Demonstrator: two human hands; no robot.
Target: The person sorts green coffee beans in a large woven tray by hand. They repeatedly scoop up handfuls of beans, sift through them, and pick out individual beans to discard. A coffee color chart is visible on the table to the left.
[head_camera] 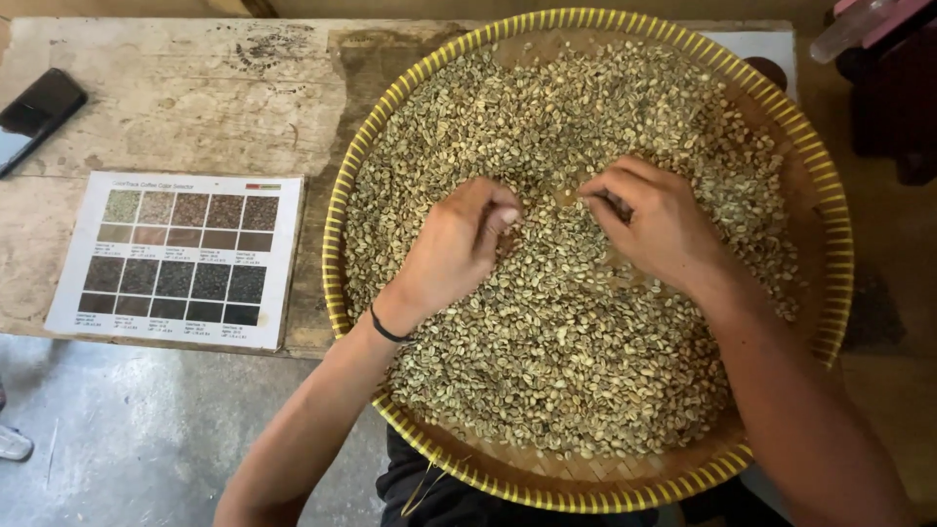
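**Both hands in the bean tray**

We have our left hand (457,242) and right hand (656,220) down on the heap of pale green beans (576,322), near the middle of the round woven tray (337,210) with its yellow rim. Left hand: fingers curled in, thumb and fingertips pinched together over the beans; whether a bean sits in the pinch, we cannot tell. Right hand: fingers bent inward too, tips drawn together and touching the heap; contents hidden likewise. The two hands lie close, a narrow strip of beans between them.

Black band (388,330) around our left wrist.

Beans spread on all sides of the hands, thinning toward the tray's near edge below our wrists, where bare weave shows.

Left of the left hand, beside the tray, a printed chart of colour swatches (176,256) lies flat on the worn worktop (195,107). Further left, at the worktop's far corner, a dark phone (39,105).
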